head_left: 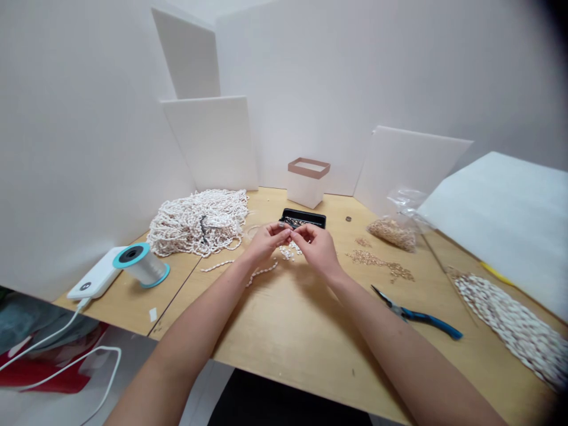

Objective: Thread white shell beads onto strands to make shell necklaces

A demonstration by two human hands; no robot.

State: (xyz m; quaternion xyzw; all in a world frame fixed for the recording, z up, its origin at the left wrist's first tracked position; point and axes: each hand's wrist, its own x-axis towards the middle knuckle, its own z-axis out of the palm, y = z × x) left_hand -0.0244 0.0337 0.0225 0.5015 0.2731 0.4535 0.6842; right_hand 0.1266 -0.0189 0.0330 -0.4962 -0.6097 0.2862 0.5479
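My left hand (pixel 268 239) and my right hand (pixel 316 244) meet over the middle of the table, fingertips pinched close together. Whatever lies between the fingertips is too small to make out. Just behind them sits a black open box (pixel 310 216) with small dark and shiny pieces in it. Several loose white beads (pixel 287 253) lie beneath the hands. Short strands of white beads (pixel 262 273) rest below my left hand, partly hidden by the wrist. To the right of my right hand, small gold-coloured pieces (pixel 371 258) are scattered on the wood.
At left are a heap of white bead strands (pixel 195 222), a spool of clear line (pixel 148 269) and a white power bank (pixel 98 275) with a cable. Blue-handled pliers (pixel 421 316), a bag of gold pieces (pixel 393 232) and a bundle of bead strands (pixel 510 319) lie right. A white box (pixel 306 188) stands behind.
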